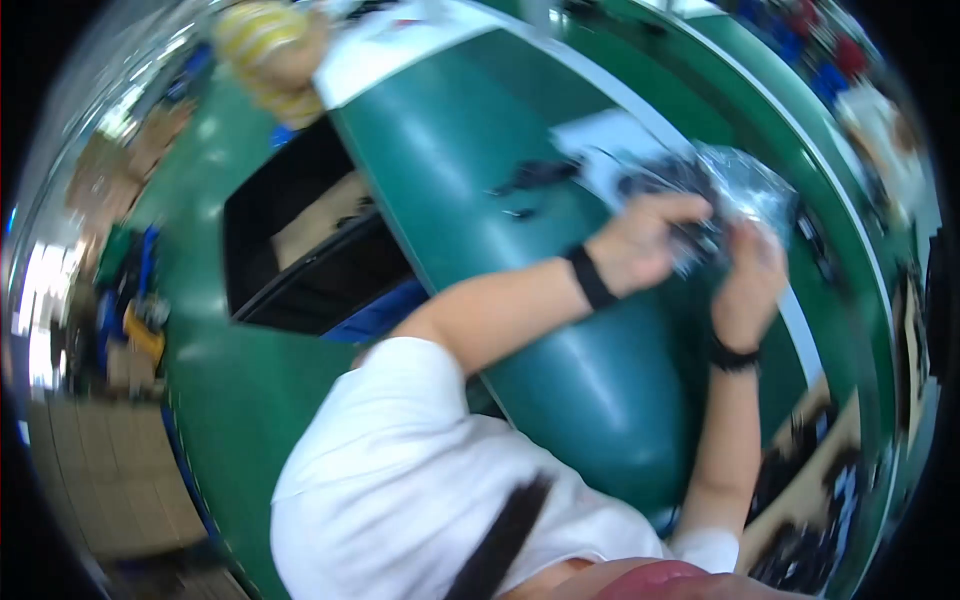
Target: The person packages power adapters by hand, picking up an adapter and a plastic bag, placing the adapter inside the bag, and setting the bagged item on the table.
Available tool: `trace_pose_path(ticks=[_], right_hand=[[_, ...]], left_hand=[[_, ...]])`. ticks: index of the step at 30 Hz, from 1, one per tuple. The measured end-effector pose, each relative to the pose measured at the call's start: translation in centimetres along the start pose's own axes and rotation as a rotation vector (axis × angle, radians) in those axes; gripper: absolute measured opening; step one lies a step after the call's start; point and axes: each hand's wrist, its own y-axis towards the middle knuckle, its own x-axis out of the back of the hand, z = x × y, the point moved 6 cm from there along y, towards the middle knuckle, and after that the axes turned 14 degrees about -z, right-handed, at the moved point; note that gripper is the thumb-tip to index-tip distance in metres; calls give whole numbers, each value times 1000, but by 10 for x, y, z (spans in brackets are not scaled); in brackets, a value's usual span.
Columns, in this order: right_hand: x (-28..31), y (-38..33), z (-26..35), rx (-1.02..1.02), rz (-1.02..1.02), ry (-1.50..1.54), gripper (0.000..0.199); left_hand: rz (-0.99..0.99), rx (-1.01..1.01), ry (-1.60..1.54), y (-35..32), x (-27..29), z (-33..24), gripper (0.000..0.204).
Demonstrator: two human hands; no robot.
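Over the far right part of the green table, both my hands are closed on a clear plastic bag that shines and is smeared by motion. Dark items show at the bag's left side; their kind is too blurred to tell. My left hand, with a black wristband, grips the lower left of the bag, thumb pointing right. At the bag's lower right is my right hand, also with a black band, its fingers pinching the plastic. Left of the bag, a white sheet lies beside a loose black cable-like piece.
A black bin with cardboard and small dark pieces stands at the table's left edge. Someone in a yellow-striped cap is at the far left. Trays of black parts sit at the lower right. Stacked cartons stand on the left.
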Motion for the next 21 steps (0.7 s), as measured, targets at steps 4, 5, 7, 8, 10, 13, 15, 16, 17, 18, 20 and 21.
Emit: trace_pose_path(ticks=[4, 5, 7, 8, 10, 13, 15, 16, 17, 18, 20, 21], right_hand=[[-1, -8, -8, -116, -59, 411, 22], [-1, -7, -11, -115, -43, 421, 22], [-3, -6, -9, 97, -17, 168, 23], [-3, -3, -14, 99, -25, 163, 23], [-2, 3, -17, 165, -67, 73, 24], [-13, 6, -29, -39, 47, 155, 23], [-29, -2, -36, -427, 90, 486, 25], [-27, -4, -30, -423, 88, 489, 25], [-31, -11, -31, -611, 99, 554, 26], [-35, -19, -35, -800, 113, 617, 26], [-29, -18, -38, -792, 58, 658, 25], [-20, -7, -40, -656, 15, 638, 25]], left_hand=[[93, 78, -56, -10, -5, -5, 24], [71, 27, 8, -14, -4, -6, 26], [48, -25, 71, -21, -6, -3, 28], [7, -64, 129, -24, -6, 1, 31], [-27, -89, 189, -24, -7, 5, 34], [-9, -215, 332, -21, -6, 4, 35], [-34, -228, 344, -18, -1, 4, 36], [-65, -248, 355, -18, 1, 3, 36], [-77, -276, 348, -17, 3, 2, 37], [-77, -284, 353, -17, 4, 3, 37], [-83, -300, 369, -17, 3, 7, 39], [-49, -294, 394, -17, 1, 12, 50]])
